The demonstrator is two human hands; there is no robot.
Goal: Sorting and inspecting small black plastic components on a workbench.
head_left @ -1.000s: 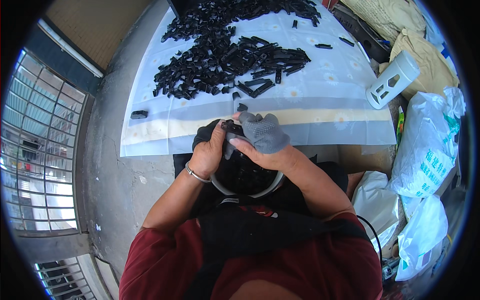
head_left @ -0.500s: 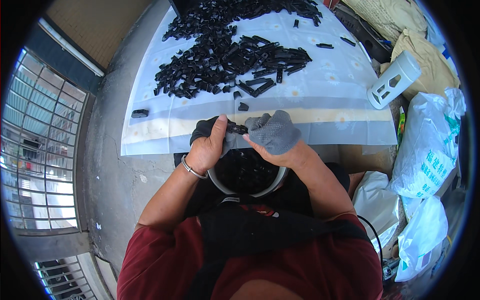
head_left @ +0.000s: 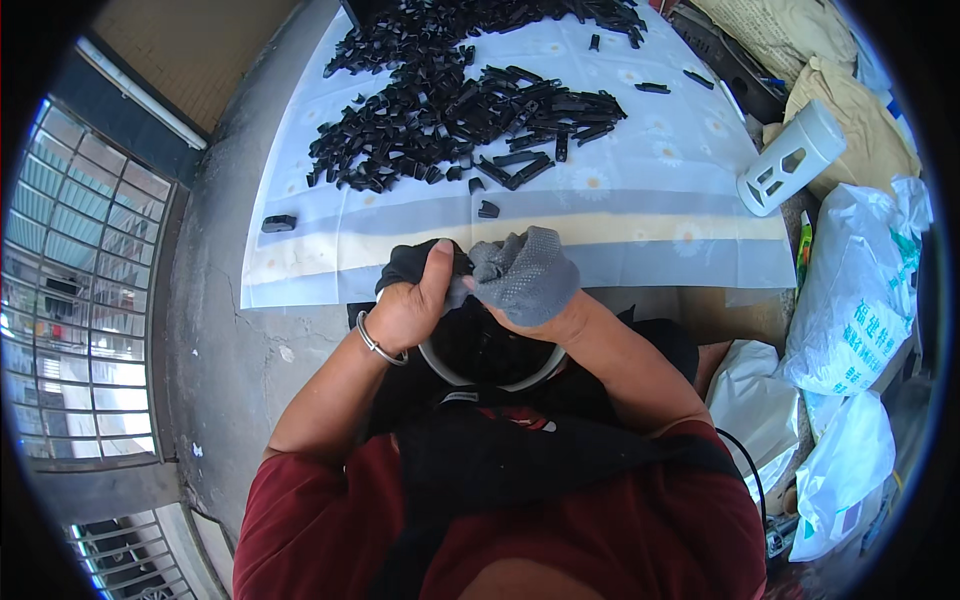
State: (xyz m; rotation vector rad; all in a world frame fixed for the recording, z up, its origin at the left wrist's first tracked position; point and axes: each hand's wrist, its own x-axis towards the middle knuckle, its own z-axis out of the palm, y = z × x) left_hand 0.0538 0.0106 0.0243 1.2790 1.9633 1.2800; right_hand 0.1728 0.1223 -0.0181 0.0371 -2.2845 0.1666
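Both curl closed, left hand (head_left: 412, 300) and right hand (head_left: 527, 278) meeting around a black piece (head_left: 462, 264); most of it hidden.

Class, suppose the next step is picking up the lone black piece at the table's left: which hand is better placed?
Probably the left hand: it is nearer the lone black piece, while the right hand lies farther off to the right. Both are bunched together, though.

A dark piece (head_left: 463, 264), mostly hidden, sits between left hand (head_left: 414, 290) and right hand (head_left: 525, 278). Black plastic pieces (head_left: 400, 140), short or elongated, lie heaped on the table (head_left: 600, 205).
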